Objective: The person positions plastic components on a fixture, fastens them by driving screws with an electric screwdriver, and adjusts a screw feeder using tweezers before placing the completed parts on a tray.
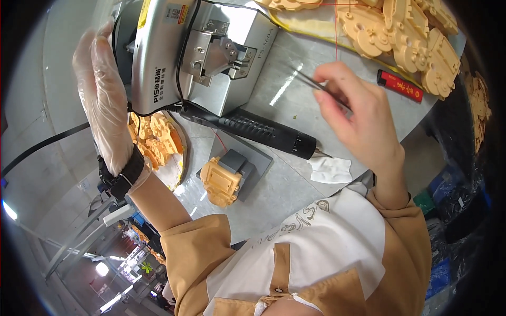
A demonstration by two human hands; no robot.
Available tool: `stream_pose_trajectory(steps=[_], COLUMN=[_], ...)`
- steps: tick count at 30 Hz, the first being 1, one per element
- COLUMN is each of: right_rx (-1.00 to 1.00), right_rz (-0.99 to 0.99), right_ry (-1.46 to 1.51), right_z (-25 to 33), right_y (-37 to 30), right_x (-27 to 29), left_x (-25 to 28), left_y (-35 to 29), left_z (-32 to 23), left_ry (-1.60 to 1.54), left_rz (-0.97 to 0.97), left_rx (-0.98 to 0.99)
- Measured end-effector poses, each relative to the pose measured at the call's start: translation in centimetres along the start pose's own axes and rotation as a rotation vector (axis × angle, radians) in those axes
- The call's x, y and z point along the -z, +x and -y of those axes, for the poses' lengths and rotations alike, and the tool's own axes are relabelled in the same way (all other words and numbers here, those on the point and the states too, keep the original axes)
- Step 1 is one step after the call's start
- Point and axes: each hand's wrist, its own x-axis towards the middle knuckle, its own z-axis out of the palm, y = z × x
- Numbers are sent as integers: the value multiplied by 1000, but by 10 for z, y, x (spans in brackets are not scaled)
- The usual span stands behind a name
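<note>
My left hand point(100, 89), in a clear plastic glove, reaches up along the left side of a silver screw feeder machine point(158, 58). Its fingers are stretched out, a little blurred, and hold nothing that I can see. Over the right part of the table, my bare right hand point(361, 108) pinches dark, thin tweezers point(324, 89), tips pointing up and left. Below the machine lies a black electric screwdriver point(269, 131), its bit pointing right. An orange-tan plastic housing point(220, 181) sits against a grey block fixture point(235, 162) on a flat plate.
Several tan molded parts point(400, 37) are heaped in a yellow-edged tray at the far right. A red and black lighter-shaped box point(400, 86) lies beside them. More parts point(158, 139) fill a tray on the left. A crumpled white cloth point(330, 171) lies by the screwdriver bit. Black cables cross the machine.
</note>
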Motion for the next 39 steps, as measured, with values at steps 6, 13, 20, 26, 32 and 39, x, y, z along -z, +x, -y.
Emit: stream_pose_trajectory(steps=[6, 13, 20, 26, 32, 39], right_rx=[27, 37, 6, -106, -128, -113], right_rz=[-33, -71, -69, -12, -7, -22], right_ry=[-43, -57, -59, 87, 111, 141], right_z=[5, 6, 15, 18, 16, 14], right_y=[5, 7, 7, 11, 15, 17], right_x=[-16, -22, -25, -31, -33, -35], left_x=[2, -1, 16, 28, 41, 46], left_y=[-4, -5, -16, -32, -47, -53], left_z=[-10, 0, -16, -25, -31, -27], left_ry=[39, 56, 327, 47, 93, 117], left_rz=[62, -48, -134, -223, -199, -199], left_rx=[48, -152, -316, -303, -328, -314])
